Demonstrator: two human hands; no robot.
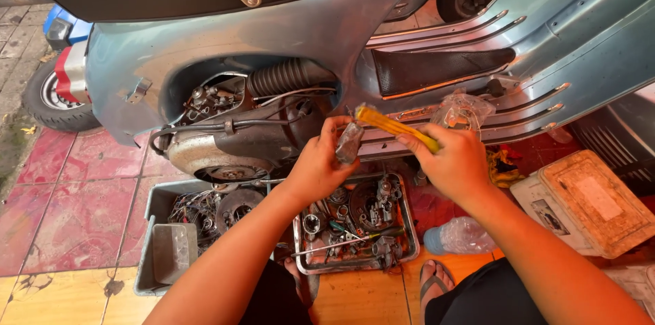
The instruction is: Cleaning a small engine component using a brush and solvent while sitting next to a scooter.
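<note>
Left hand grips small clear packet; right hand, yellow tool, probably screwdriver.

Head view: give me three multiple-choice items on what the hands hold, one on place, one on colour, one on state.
1. Where is the metal tray of parts?
A. on the scooter seat
B. on the floor below the hands
C. on the white box

2. What colour is the tool handle in the right hand?
A. yellow
B. blue
C. black

3. The left hand is:
A. open and empty
B. flat on the floor
C. closed on a small grey part

Answers: 1 B, it lies beside the sandalled foot; 2 A, the handle shows yellow; 3 C, fingers wrap the part.
</note>
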